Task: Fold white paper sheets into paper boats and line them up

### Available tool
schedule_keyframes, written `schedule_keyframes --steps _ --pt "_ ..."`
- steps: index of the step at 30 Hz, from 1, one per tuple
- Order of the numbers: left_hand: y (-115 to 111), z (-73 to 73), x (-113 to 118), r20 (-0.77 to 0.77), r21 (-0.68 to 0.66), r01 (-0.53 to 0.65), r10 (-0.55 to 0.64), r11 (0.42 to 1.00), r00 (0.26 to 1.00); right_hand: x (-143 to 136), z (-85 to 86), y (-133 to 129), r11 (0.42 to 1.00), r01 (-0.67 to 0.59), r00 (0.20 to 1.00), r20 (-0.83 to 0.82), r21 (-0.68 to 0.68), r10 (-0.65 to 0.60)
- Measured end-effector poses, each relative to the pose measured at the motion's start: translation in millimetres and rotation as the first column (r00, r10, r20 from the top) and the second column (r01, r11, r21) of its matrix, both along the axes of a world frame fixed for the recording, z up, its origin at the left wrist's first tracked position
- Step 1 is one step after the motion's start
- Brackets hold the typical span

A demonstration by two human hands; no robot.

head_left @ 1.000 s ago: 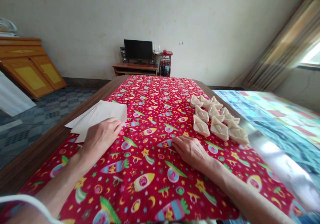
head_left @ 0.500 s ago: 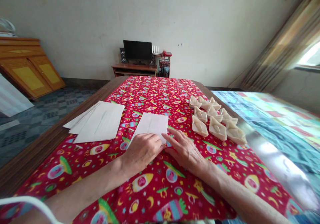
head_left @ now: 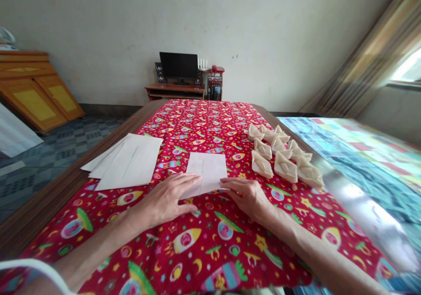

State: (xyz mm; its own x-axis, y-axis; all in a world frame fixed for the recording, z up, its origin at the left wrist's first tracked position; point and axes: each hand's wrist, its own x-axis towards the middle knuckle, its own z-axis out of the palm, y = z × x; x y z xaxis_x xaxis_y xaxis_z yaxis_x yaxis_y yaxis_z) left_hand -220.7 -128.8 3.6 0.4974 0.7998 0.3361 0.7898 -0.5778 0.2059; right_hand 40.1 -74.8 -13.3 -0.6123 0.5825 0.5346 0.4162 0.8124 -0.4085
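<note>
A white sheet of paper (head_left: 210, 168) with a crease down it lies before me on the red patterned tablecloth (head_left: 197, 268). My left hand (head_left: 173, 194) rests on its left side, fingers stretched out and thumb apart. At the lower right corner my right hand (head_left: 248, 196) has its fingers together, pinching the paper's edge between fingertips and thumb. On the left lies a fanned stack of white paper sheets (head_left: 131, 163). Several folded cream paper boats (head_left: 285, 167) sit in rows to the right.
The brown table edge (head_left: 66, 192) runs along the left. Beyond the table's far end stands a desk with a monitor (head_left: 178, 65). A bed with a coloured cover (head_left: 345, 159) adjoins the right side, and a wooden cabinet (head_left: 39, 89) stands at far left.
My left hand has moved left, away from my right hand, and its closed fingers have spread out. The paper sheet has turned and shifted slightly right, and my right hand has drawn its fingers together.
</note>
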Motion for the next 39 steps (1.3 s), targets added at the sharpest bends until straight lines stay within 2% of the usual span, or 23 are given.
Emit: schedule_keyframes --steps 4,8,11,14,18,20,26,30,32,35,37,39 --pt "10.4 -15.8 -15.3 0.143 0.060 0.069 -0.077 0.996 0.987 1.5 6.4 -0.9 0.998 -0.034 0.999 -0.044 -0.056 0.031" --pt "12.7 -13.1 -13.0 0.270 0.070 0.121 -0.136 0.990 0.953 10.6 14.0 -4.5 0.991 -0.015 0.999 -0.046 -0.131 0.009" --pt "4.4 -5.0 -6.5 0.328 -0.025 0.076 -0.063 0.997 0.942 15.8 15.0 -7.5 0.979 0.058 0.998 0.009 -0.196 -0.058" --pt "-1.0 -0.8 -2.8 0.335 -0.118 -0.028 0.066 0.993 0.940 13.2 12.5 -6.8 0.950 0.170 0.985 0.044 -0.262 -0.164" --pt "7.1 0.6 -1.5 0.274 -0.226 -0.240 0.298 0.944 0.915 0.0 11.7 4.4 0.890 0.329 0.944 0.084 -0.315 -0.319" --pt "14.9 2.0 0.0 0.211 -0.246 -0.312 0.365 0.918 0.907 -6.5 14.0 12.3 0.869 0.395 0.918 0.153 -0.299 -0.365" --pt "32.5 5.1 8.0 -0.016 -0.160 -0.439 0.442 0.884 0.897 -16.3 20.5 25.3 0.857 0.512 0.814 0.355 -0.064 -0.460" --pt "34.4 5.9 11.7 -0.117 -0.131 -0.490 0.478 0.862 0.871 -19.8 20.5 24.0 0.832 0.554 0.755 0.418 0.005 -0.505" --pt "33.3 7.1 14.6 -0.109 -0.084 -0.490 0.481 0.868 0.870 -21.0 20.7 22.7 0.829 0.558 0.742 0.433 0.026 -0.513" --pt "29.8 8.6 22.9 -0.020 0.102 -0.435 0.439 0.894 0.898 -21.6 22.0 21.6 0.830 0.556 0.732 0.448 0.042 -0.513" --pt "26.1 7.9 31.1 -0.009 0.206 -0.308 0.317 0.929 0.948 -21.4 23.2 21.4 0.835 0.549 0.733 0.455 0.045 -0.506" --pt "21.3 5.4 39.7 -0.064 0.206 -0.139 0.155 0.969 0.986 -21.3 24.5 21.4 0.841 0.538 0.738 0.458 0.045 -0.496"
